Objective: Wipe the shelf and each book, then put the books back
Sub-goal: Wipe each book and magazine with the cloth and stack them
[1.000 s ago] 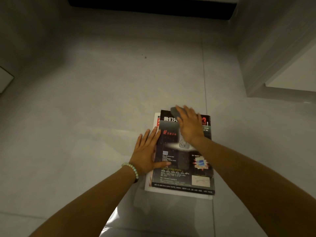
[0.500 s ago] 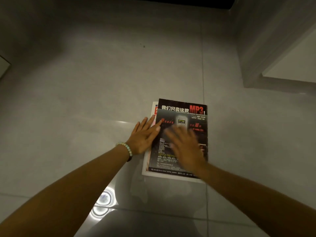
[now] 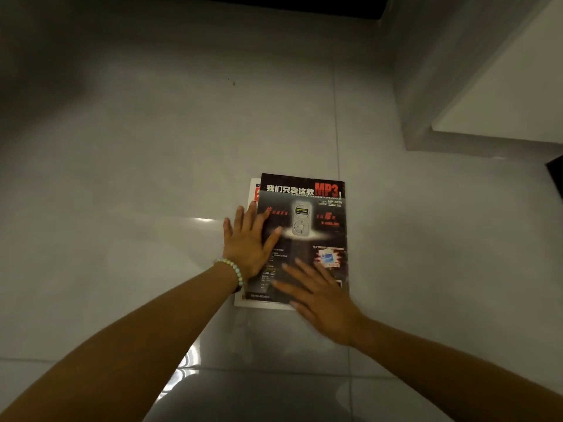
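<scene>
Wiping step, judging by pose: top magazine (image 3: 316, 214) pinned with flat left hand (image 3: 248, 242), swept with flat, spread-fingered right hand (image 3: 323, 303), nothing visibly gripped. Next, probably: lifting aside, wiping book beneath (image 3: 254, 193).

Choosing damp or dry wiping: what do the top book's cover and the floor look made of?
The top book: printed paper cover, probably thin coated stock; full-colour print with a faint sheen. The floor: likely glazed ceramic or polished stone tile; it mirrors lights and shows grout lines.

Two books — black book (image 3: 316, 214), white book (image 3: 253, 186) (mostly hidden) — left hand (image 3: 247, 243), right hand (image 3: 324, 303), one bracelet (image 3: 233, 268).
</scene>
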A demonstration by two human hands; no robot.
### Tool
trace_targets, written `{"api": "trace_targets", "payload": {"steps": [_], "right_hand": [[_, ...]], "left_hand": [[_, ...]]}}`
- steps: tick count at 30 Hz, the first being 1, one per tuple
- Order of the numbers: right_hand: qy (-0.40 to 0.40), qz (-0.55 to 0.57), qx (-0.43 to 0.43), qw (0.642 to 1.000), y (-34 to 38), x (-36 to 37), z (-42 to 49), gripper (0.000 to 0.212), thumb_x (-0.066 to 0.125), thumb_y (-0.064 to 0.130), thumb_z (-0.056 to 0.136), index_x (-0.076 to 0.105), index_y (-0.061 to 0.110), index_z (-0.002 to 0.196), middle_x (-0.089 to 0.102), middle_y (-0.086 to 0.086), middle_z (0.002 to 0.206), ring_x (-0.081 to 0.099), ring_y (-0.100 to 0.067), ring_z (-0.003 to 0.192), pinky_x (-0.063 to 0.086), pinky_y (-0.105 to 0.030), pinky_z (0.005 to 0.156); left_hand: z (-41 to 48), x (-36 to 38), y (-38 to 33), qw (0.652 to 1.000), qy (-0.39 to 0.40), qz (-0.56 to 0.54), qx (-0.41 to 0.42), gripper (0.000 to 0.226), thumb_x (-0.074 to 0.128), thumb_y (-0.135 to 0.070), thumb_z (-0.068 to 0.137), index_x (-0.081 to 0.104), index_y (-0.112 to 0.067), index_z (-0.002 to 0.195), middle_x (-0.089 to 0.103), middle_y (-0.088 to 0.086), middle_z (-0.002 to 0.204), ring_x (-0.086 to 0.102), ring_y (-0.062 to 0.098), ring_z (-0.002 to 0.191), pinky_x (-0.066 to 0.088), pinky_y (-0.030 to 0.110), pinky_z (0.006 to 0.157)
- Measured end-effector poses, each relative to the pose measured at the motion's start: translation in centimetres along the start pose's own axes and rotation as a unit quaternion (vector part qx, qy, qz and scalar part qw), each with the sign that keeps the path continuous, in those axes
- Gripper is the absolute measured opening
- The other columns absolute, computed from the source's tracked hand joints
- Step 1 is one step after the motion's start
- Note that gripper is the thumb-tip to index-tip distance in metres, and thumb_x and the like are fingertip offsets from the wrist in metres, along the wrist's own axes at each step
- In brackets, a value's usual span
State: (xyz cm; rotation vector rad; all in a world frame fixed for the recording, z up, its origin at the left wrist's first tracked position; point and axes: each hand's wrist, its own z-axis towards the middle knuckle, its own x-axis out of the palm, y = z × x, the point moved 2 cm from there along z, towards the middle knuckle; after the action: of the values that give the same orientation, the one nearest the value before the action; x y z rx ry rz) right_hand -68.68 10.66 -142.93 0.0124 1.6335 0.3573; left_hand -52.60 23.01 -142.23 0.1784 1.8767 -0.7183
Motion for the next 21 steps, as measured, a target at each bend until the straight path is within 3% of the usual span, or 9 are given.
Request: {"api": "trace_targets", "payload": {"steps": [2, 4, 6, 9, 13, 16, 21], "right_hand": [[-0.007, 0.012, 0.023, 1.0, -1.6, 0.1, -0.8, 0.046, 0.017, 0.044, 0.101, 0.015, 0.039, 0.147, 0.034, 0.001, 0.152, 0.018, -0.019, 0.143, 0.021, -0.047, 0.117], [-0.053, 0.085, 0.166, 0.981, -4.5, -1.0, -0.9, 0.048, 0.011, 0.049, 0.1, 0.012, 0.039, 0.147, 0.03, 0.0, 0.154, 0.014, -0.02, 0.145, 0.024, -0.052, 0.114], [-0.064, 0.131, 0.243, 0.959, -6.0, -1.5, -1.4, 0.052, 0.006, 0.056, 0.098, 0.007, 0.04, 0.147, 0.023, -0.002, 0.156, 0.014, -0.022, 0.145, 0.023, -0.053, 0.115], [-0.063, 0.101, 0.199, 0.973, -4.7, -0.8, -3.1, 0.051, 0.009, 0.051, 0.1, 0.002, 0.041, 0.149, 0.023, -0.005, 0.156, 0.008, -0.021, 0.145, 0.017, -0.045, 0.118], [-0.07, 0.109, 0.184, 0.974, -5.1, -0.5, -2.8, 0.049, 0.013, 0.048, 0.101, 0.017, 0.034, 0.148, 0.03, -0.007, 0.154, 0.015, -0.021, 0.144, 0.013, -0.041, 0.119], [-0.081, 0.126, 0.243, 0.958, -7.6, -1.5, 0.9, 0.054, 0.018, 0.051, 0.098, 0.022, 0.031, 0.148, 0.026, -0.007, 0.155, 0.018, -0.025, 0.145, 0.012, -0.044, 0.117], [-0.118, 0.205, 0.357, 0.904, -12.4, -3.8, 8.5, 0.048, 0.036, 0.034, 0.102, 0.027, 0.027, 0.148, 0.021, -0.007, 0.157, 0.017, -0.025, 0.144, 0.01, -0.041, 0.118]], "left_hand": [[0.2, 0.6, -1.3, 0.999, -0.012, -0.001, -0.042, 0.065, 0.022, -0.06, 0.094, 0.017, -0.025, 0.148, -0.004, 0.003, 0.159, -0.011, 0.028, 0.145, -0.008, 0.05, 0.114], [0.3, 1.2, -2.1, 0.997, -0.022, 0.008, -0.068, 0.062, 0.025, -0.056, 0.096, 0.019, -0.022, 0.148, -0.007, 0.005, 0.159, -0.013, 0.03, 0.145, -0.009, 0.052, 0.114], [0.1, 1.8, -2.2, 0.996, -0.044, 0.026, -0.07, 0.072, 0.02, -0.064, 0.091, 0.022, -0.019, 0.147, -0.004, 0.009, 0.159, -0.01, 0.032, 0.145, -0.009, 0.052, 0.114], [0.3, 2.0, -2.4, 0.994, -0.108, 0.03, 0.002, 0.083, 0.017, -0.067, 0.085, 0.029, -0.012, 0.146, 0.01, 0.011, 0.158, 0.002, 0.031, 0.145, -0.009, 0.046, 0.115], [1.3, 2.5, -3.9, 0.98, -0.046, 0.082, 0.178, 0.072, -0.001, -0.065, 0.09, 0.01, -0.025, 0.149, 0.006, -0.002, 0.156, 0.005, 0.021, 0.146, -0.008, 0.04, 0.117], [1.5, 3.0, -3.7, 0.977, -0.04, 0.091, 0.189, 0.067, 0.001, -0.06, 0.093, 0.012, -0.024, 0.149, 0.005, -0.003, 0.155, 0.003, 0.018, 0.145, -0.006, 0.041, 0.117], [1.6, 3.1, -3.5, 0.978, -0.038, 0.086, 0.185, 0.064, 0.007, -0.058, 0.095, 0.015, -0.025, 0.15, 0.008, -0.005, 0.156, 0.002, 0.015, 0.145, -0.004, 0.042, 0.117]]}}
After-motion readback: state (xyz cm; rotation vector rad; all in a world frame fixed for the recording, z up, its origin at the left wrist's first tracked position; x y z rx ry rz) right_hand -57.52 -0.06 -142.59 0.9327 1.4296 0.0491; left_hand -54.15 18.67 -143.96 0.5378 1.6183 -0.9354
